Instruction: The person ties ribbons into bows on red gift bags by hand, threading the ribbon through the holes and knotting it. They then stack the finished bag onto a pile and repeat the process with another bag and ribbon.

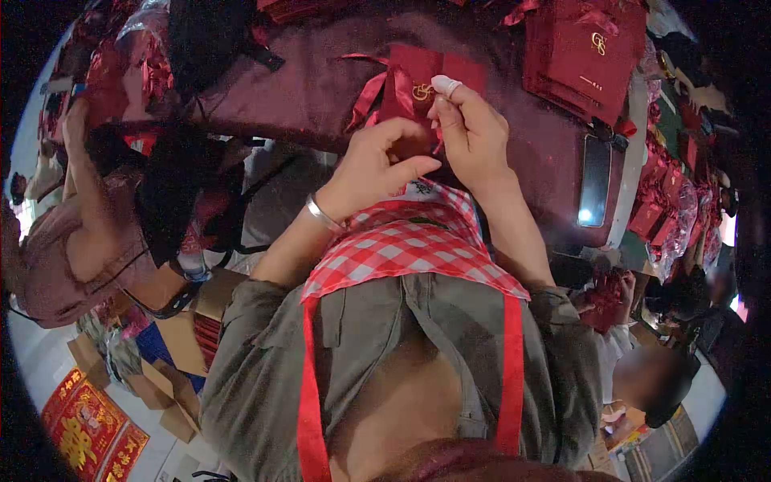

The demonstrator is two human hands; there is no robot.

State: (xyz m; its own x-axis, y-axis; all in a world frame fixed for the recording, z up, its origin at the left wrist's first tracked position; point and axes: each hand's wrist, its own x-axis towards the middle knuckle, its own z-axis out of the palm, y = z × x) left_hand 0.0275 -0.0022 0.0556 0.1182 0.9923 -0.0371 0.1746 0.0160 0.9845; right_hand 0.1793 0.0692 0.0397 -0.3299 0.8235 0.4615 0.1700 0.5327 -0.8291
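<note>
A dark red bag (405,68) with a gold logo lies on the dark red tablecloth at the top centre, with a loose red ribbon (369,96) along its left side. My left hand (377,165), with a silver bangle at the wrist, is at the bag's near edge, its thumb apart from the curved fingers. White covers are on fingers of my right hand (474,132), which is over the bag's right part. Its fingertips are pinched together at a thin red ribbon strand (438,146). The hands partly hide the bag.
Red bags (586,60) are stacked at the upper right, and a phone (594,181) with a lit spot lies near the table's right edge. A person's arm (84,177) shows at the left, with cardboard boxes (152,381) below. Another person (614,297) holds red items at the right.
</note>
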